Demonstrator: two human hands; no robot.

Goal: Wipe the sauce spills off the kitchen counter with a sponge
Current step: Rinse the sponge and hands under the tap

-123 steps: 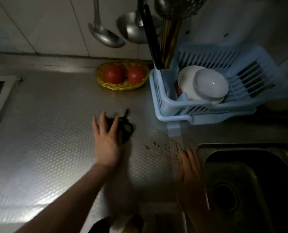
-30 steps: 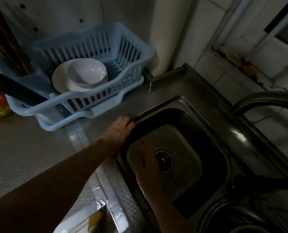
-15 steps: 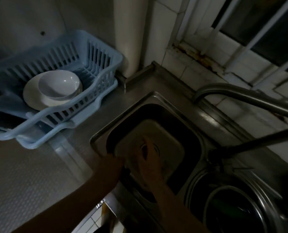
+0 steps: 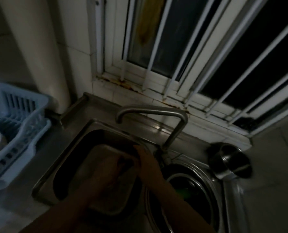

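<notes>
Both hands meet over the sink basin point(image 4: 69, 167), under and at about 7 o'clock from the faucet spout point(image 4: 119, 119). Between them sits a small dark lump, probably the sponge point(image 4: 125, 163), though the dim light leaves its shape and long axis unreadable. It lies at 3 o'clock from the left hand point(image 4: 106, 172) and at 9 o'clock from the right hand point(image 4: 145, 163), touching both. The left hand looks curled around it; whether the right hand grips it or only presses against it cannot be told. Neither is clearly nearer. The tap's base point(image 4: 165, 148) stands at 2 o'clock from the right hand, the closer hand for turning water on. No sauce spill is in view; the counter point(image 4: 19, 209) runs off toward 8 o'clock, beside the blue dish rack point(image 4: 30, 132).
</notes>
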